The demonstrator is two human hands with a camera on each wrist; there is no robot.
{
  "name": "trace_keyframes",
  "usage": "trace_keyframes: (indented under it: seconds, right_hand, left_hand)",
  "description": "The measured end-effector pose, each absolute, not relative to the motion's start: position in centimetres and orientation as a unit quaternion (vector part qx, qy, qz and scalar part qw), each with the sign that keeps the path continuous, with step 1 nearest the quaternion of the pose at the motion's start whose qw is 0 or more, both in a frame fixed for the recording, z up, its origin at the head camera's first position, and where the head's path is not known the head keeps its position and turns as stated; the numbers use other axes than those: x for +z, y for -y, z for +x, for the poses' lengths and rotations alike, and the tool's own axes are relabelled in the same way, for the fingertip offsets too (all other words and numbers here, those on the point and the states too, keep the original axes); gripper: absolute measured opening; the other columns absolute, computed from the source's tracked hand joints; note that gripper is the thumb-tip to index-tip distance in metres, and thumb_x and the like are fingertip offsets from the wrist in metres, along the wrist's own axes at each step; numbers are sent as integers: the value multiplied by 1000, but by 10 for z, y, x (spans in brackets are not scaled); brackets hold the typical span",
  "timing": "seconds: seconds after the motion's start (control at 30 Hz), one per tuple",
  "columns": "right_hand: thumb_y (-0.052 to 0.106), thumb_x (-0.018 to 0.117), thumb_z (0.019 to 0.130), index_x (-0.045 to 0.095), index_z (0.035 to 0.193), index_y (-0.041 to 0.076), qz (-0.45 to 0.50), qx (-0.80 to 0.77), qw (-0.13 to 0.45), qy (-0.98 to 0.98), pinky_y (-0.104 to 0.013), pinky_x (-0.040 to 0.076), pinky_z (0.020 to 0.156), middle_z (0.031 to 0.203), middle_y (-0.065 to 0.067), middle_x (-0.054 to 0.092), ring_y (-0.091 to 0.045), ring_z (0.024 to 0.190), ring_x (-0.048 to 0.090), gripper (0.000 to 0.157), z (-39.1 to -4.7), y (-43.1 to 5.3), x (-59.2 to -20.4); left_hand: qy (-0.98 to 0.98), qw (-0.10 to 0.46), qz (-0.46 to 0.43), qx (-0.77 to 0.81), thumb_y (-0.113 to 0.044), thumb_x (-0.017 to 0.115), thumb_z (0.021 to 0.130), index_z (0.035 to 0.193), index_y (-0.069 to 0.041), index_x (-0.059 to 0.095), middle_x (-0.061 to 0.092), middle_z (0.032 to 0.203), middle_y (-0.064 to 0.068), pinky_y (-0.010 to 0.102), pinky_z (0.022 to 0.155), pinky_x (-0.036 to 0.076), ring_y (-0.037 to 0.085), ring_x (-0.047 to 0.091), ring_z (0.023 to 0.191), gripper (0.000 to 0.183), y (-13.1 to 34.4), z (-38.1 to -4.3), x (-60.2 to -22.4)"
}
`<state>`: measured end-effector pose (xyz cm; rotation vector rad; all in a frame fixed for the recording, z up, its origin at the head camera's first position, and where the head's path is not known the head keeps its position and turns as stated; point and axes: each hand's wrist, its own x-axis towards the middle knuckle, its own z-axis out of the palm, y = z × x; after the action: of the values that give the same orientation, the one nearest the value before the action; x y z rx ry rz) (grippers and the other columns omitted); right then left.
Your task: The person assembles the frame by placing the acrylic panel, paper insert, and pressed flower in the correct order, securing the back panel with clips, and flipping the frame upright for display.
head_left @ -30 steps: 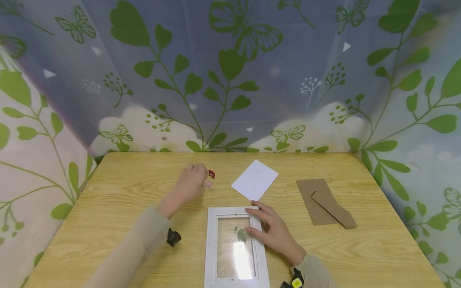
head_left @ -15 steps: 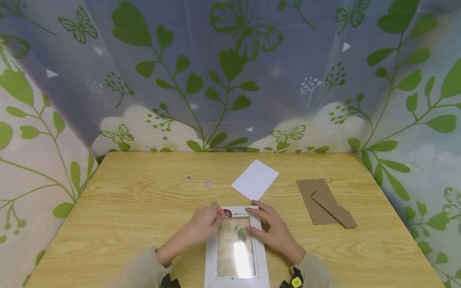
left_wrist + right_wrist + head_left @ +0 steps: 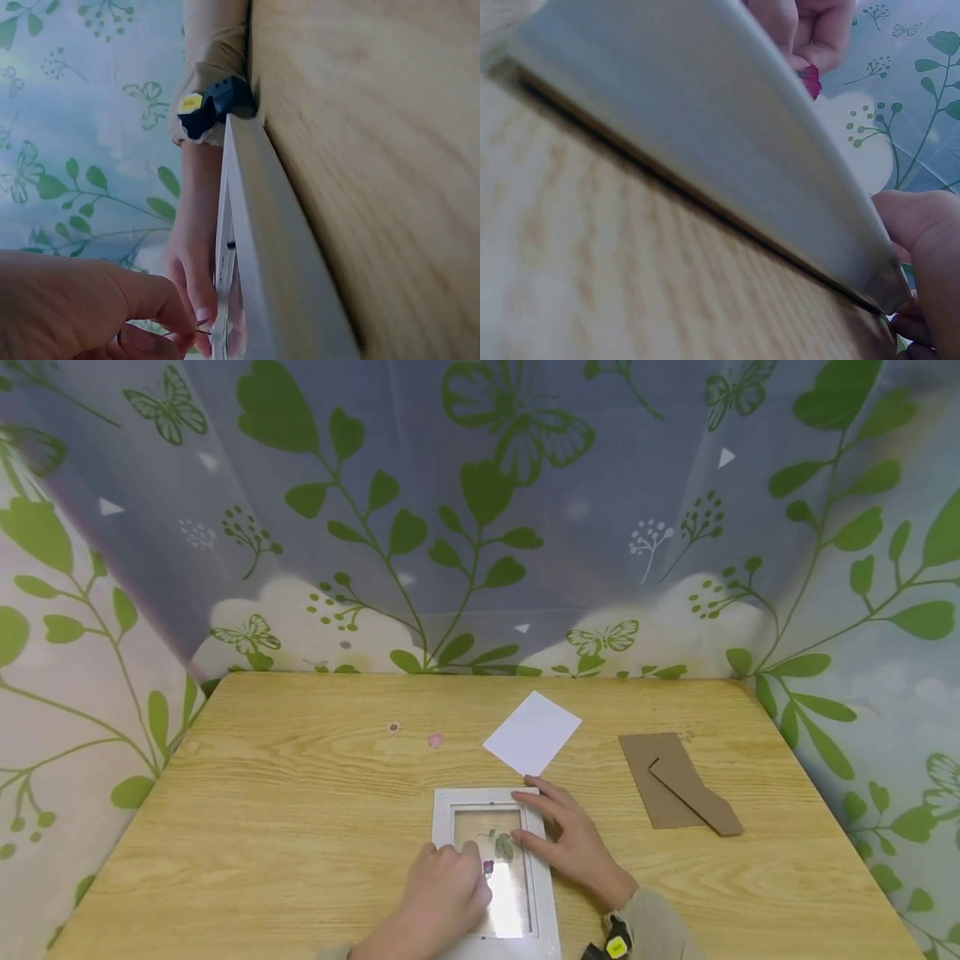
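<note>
A white picture frame (image 3: 444, 817) lies on the table, its glass showing inside the rim. On the upper part of the glass is a pressed green leaf sprig (image 3: 504, 847). My left hand (image 3: 442, 893) is over the lower left of the frame, pinching a small dark red dried flower (image 3: 488, 867) by its thin stem close above the glass. The flower's red petals also show in the right wrist view, below the left fingers. My right hand (image 3: 568, 837) holds the frame's upper right side, thumb on the inner edge and fingers at the top corner.
Behind the frame lies a white paper sheet (image 3: 532, 733). A brown backing board (image 3: 660, 781) with a stand leg is to the right. Two small dried flowers, a pale daisy-like one (image 3: 393, 727) and a pink one (image 3: 435, 741), lie at the back left.
My left hand has picked up the red flower from the back of the table and brought it over the frame, then down toward the middle of the glass. The right hand stays put.
</note>
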<state>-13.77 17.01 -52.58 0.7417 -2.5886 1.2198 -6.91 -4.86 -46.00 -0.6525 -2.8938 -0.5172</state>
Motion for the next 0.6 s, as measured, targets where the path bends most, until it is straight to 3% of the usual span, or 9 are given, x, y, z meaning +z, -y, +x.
trace_keyframes:
  seconds: [0.23, 0.4, 0.6]
  right_hand:
    - [31, 79, 84, 66, 131, 22, 250, 413, 91, 871, -61, 38, 104, 146, -11, 50, -34, 134, 47, 49, -138, -170, -525]
    - [30, 80, 84, 66, 131, 22, 257, 413, 103, 868, -61, 39, 103, 145, -12, 51, -34, 133, 47, 49, -139, -170, -528]
    - [28, 80, 84, 66, 130, 22, 259, 417, 104, 865, -61, 39, 102, 145, -13, 52, -34, 132, 48, 49, -139, -170, -529]
  left_hand:
    - [964, 53, -178, -191, -13, 64, 75, 65, -11, 50, 43, 50, -4, 35, 61, 40, 13, 43, 47, 17, 47, -60, -462]
    - [966, 42, -162, -195, -16, 64, 76, 66, -10, 56, 47, 51, -4, 31, 59, 35, 11, 41, 48, 14, 48, -58, -468]
    - [969, 101, -158, -160, -16, 64, 71, 63, -11, 55, 46, 50, -3, 33, 60, 35, 13, 43, 46, 13, 48, -56, -475]
